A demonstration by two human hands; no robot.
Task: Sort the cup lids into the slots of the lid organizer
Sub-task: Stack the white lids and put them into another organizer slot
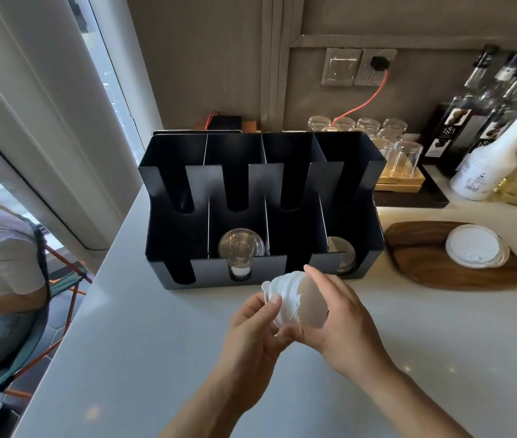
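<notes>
Lids (288,295), a nested white stack, hang over the near tabletop (156,343) just before the organizer (266,181); our left grip (260,324) pinches the rim, our right grip (339,320) cups the stack. We should peel one off squarely, then choose a matching slot.

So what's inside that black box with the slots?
In the lid organizer, clear lids stand in the second front slot, and other lids in the far-right one. The back slots' bottoms are hidden by their front walls.
</notes>
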